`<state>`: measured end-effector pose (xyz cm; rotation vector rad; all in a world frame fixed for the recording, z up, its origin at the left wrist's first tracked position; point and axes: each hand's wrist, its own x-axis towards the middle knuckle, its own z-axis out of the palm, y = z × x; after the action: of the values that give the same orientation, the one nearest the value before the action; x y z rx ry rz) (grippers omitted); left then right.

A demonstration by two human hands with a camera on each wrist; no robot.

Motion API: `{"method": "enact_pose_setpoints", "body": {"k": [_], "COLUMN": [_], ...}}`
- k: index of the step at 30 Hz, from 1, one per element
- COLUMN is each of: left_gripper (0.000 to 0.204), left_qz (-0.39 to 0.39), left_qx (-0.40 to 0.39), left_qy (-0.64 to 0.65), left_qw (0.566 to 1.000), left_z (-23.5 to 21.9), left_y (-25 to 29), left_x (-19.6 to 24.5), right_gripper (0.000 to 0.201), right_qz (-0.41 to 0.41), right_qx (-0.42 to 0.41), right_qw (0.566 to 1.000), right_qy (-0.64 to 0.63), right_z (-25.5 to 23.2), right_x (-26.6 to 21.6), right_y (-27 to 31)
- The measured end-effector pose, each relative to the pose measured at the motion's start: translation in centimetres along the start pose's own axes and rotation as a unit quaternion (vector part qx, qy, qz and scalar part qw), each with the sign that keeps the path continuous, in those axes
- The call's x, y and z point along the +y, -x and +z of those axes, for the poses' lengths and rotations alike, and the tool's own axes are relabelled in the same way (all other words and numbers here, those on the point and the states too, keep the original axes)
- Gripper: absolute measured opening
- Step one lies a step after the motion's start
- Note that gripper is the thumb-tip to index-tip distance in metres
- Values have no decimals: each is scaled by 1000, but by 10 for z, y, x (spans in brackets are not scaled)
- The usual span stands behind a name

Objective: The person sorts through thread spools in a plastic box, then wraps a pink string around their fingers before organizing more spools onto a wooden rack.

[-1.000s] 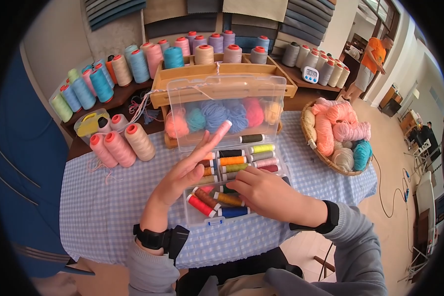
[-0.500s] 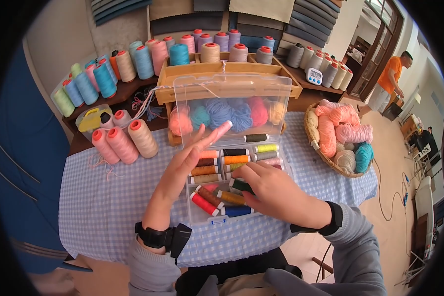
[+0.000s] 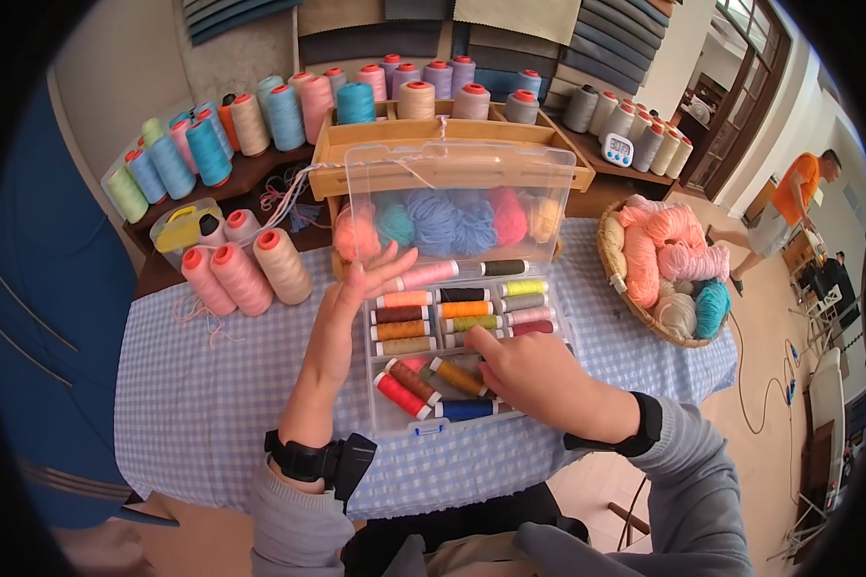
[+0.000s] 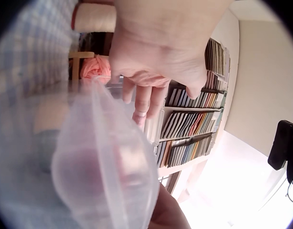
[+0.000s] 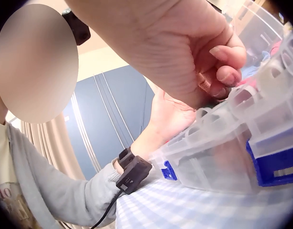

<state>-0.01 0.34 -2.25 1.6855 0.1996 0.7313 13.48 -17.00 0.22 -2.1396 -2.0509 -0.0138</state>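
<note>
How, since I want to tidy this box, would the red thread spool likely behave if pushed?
The red spool would probably roll, being round and on its side, though the brown spool close beside it may block it. Small and slim, it is likely light to move.

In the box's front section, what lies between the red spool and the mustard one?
The brown spool lies between the red spool and the mustard spool, as the head view shows.
</note>
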Motion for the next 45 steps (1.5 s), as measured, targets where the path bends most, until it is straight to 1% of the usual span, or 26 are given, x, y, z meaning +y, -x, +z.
{"method": "enact_pose_setpoints", "body": {"k": [1, 2, 4, 5, 7, 8, 10, 12, 13, 14, 15, 17, 20, 22, 24, 26, 29, 35, 37, 41, 43, 45], "left_gripper": [77, 77, 74, 72, 72, 72, 73, 73, 71, 68, 68, 63, 61, 60, 60, 58, 58, 60, 60, 59, 59, 59], "left_qz": [-1, -2, 7, 15, 16, 17, 6, -5, -14, -23, -23, -22, -5, -3, -1, -11, -7, -24, -23, -20, -22, -25], "left_qx": [1, 2, 1, 0, 11, 23, 38, 53, 62, 71, 72, 43, 28, 32, 36, 39, 42, 54, 52, 44, 44, 45], "left_qy": [1, 2, -16, -34, -21, -7, 14, 35, 66, 97, 97, 119, 96, 91, 86, 124, 125, 116, 114, 127, 130, 132], "left_qw": [1000, 1000, 1000, 999, 1000, 1000, 999, 998, 996, 992, 992, 992, 995, 995, 996, 991, 991, 992, 992, 991, 990, 990], "left_z": [-1, -2, -3, -4, -3, -3, -2, -1, -1, 0, 0, 0, -2, -3, -3, -2, -4, 0, -1, -1, -1, -1], "left_y": [0, 0, 0, 0, 0, 0, 0, 0, 0, 0, 0, 1, 1, 1, 1, 1, 0, 1, 1, 1, 1, 1], "left_x": [-1, -2, -2, -2, -4, -5, -2, -1, -1, -2, 0, 3, 3, 1, 1, 2, -5, 2, 1, -1, -1, -1], "right_gripper": [25, 25, 25, 25, 28, 28, 29, 26, 23, 23, 20, 17, 17, 19, 19, 19, 19, 21, 26, 30, 30, 28], "right_qz": [-27, -28, -60, -60, -152, -152, -196, -191, -186, -187, -172, -158, -155, -158, -154, -149, -163, -155, -197, -183, -156, -164], "right_qx": [6, 6, 0, 0, 48, 48, -3, 7, 16, 16, 6, -5, -19, 26, 21, 16, 27, 5, -10, -30, -44, -48], "right_qw": [999, 999, 998, 998, 987, 987, 980, 981, 982, 982, 985, 987, 987, 987, 988, 988, 986, 988, 977, 980, 983, 981], "right_qy": [28, 28, -4, -4, -35, -35, -20, -15, -9, -9, -21, -33, -29, -20, -20, -20, -16, -15, -78, -68, -91, -89], "right_z": [-2, -5, -9, -7, 0, -2, -9, -9, -8, -6, -2, -1, -2, -3, -2, -2, -4, -14, -21, -13, -12, -13], "right_x": [-1, -3, -8, -8, -8, -10, -14, -12, -10, -8, -6, -5, -4, -3, -1, -1, 0, -4, -7, -7, -6, -6], "right_y": [0, 0, 0, -1, -2, -3, -4, -5, -5, -5, -4, -3, -4, -5, -7, -8, -7, -4, -3, -2, -3, -4]}}
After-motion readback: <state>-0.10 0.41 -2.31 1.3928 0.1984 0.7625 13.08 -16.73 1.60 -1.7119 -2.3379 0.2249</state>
